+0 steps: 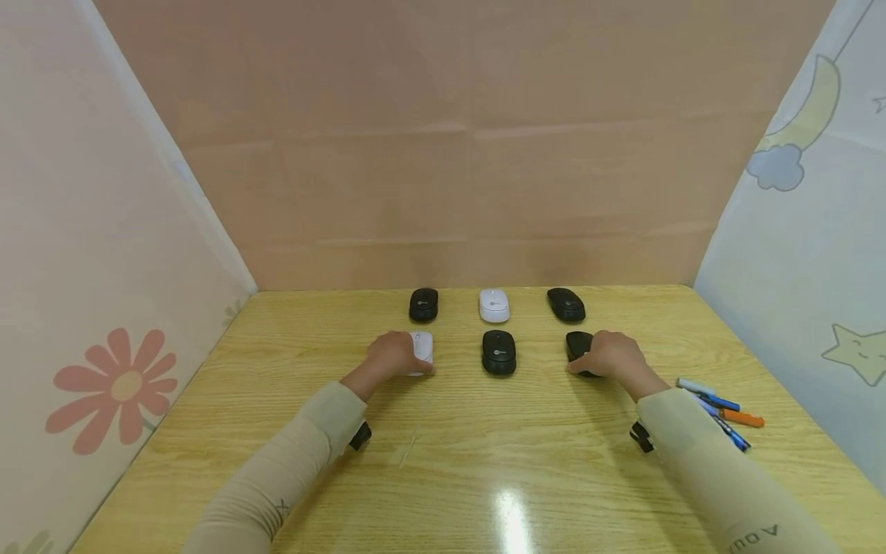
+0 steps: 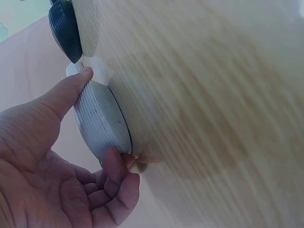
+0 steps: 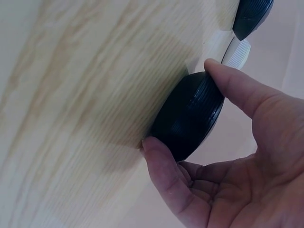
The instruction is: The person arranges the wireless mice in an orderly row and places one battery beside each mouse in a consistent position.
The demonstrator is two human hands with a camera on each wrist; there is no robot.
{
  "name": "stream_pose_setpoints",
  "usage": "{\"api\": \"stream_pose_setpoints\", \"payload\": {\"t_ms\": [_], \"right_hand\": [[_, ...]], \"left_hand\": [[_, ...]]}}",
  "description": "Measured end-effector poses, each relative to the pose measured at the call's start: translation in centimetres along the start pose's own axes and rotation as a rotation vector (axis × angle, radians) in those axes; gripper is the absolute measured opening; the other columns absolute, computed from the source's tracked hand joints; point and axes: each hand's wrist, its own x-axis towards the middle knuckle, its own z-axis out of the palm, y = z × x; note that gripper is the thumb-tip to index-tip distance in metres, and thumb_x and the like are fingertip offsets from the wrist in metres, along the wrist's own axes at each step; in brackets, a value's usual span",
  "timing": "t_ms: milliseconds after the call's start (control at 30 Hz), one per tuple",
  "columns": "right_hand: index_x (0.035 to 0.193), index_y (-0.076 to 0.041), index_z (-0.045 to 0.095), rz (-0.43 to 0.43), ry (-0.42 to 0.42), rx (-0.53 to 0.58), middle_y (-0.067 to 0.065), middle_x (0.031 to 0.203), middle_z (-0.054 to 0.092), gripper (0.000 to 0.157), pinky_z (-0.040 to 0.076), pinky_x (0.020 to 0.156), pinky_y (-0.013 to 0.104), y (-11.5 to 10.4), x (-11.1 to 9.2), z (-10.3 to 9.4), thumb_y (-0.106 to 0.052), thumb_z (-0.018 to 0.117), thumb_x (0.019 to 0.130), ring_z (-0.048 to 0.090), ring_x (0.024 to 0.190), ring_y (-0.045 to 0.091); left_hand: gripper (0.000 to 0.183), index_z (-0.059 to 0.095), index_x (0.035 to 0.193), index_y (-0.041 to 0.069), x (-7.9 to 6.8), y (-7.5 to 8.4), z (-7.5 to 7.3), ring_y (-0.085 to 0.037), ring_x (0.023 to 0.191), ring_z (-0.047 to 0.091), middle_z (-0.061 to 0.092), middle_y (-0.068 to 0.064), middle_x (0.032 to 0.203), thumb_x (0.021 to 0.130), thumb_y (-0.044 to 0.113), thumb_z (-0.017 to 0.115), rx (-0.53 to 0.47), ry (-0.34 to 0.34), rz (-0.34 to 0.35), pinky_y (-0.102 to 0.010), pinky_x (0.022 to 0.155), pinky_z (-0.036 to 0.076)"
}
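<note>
My left hand grips a white computer mouse at the left of the front row. In the left wrist view, the thumb and curled fingers hold the ribbed sides of that white mouse, which sits on the wood. At the right end of the same row, my right hand holds a black mouse. The right wrist view has this black mouse between thumb and fingers, resting on the table. Between the hands lies another black mouse, touched by neither.
Behind them stand a black mouse, a white mouse and another black mouse. Several pens and markers lie beside my right forearm. A brown backdrop closes the far edge of the wooden table; patterned panels flank it.
</note>
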Motion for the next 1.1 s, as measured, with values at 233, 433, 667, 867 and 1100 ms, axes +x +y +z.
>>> {"api": "stream_pose_setpoints", "payload": {"t_ms": [233,433,667,867,1100], "right_hand": [[0.101,0.013,0.058,0.008,-0.008,-0.014,0.021,0.09,0.061,0.06,0.047,0.071,0.048,-0.1,0.13,-0.06,-0.04,0.077,0.079,0.057,0.078,0.034],[0.107,0.015,0.057,0.016,-0.019,-0.025,0.024,0.094,0.061,0.064,0.048,0.072,0.048,-0.24,0.19,-0.06,-0.04,0.077,0.079,0.058,0.08,0.035],[0.103,0.013,0.059,0.017,-0.023,-0.024,0.022,0.091,0.062,0.06,0.048,0.07,0.048,-0.35,0.09,-0.19,-0.039,0.077,0.079,0.058,0.076,0.033],[0.103,0.013,0.059,0.029,-0.016,-0.033,0.023,0.092,0.062,0.061,0.048,0.07,0.047,-0.39,0.1,-0.31,-0.04,0.077,0.079,0.058,0.077,0.034],[0.107,0.014,0.057,0.03,-0.022,-0.026,0.023,0.094,0.062,0.065,0.048,0.069,0.046,-0.36,-0.06,-0.3,-0.041,0.077,0.079,0.058,0.076,0.032]], "left_hand": [[0.057,0.062,0.094,0.003,-0.2,0.04,-0.1,-0.019,0.069,0.053,0.056,-0.004,0.078,0.073,0.053,0.081,0.0,0.009,0.014,-0.031,0.056,0.042],[0.058,0.062,0.094,0.003,-0.18,0.05,-0.07,-0.019,0.069,0.053,0.056,-0.004,0.078,0.072,0.053,0.081,0.001,0.012,0.017,-0.031,0.056,0.042],[0.057,0.062,0.094,0.003,-0.19,0.06,-0.13,-0.019,0.069,0.054,0.057,-0.004,0.078,0.073,0.053,0.081,-0.004,0.006,0.014,-0.031,0.056,0.042],[0.058,0.062,0.094,0.003,-0.23,0.11,-0.26,-0.02,0.069,0.053,0.056,-0.005,0.078,0.073,0.053,0.081,-0.011,0.007,0.006,-0.031,0.056,0.042],[0.06,0.062,0.096,0.003,-0.32,0.22,-0.19,-0.02,0.069,0.053,0.056,-0.005,0.078,0.072,0.054,0.081,-0.005,0.001,-0.009,-0.031,0.056,0.042]]}}
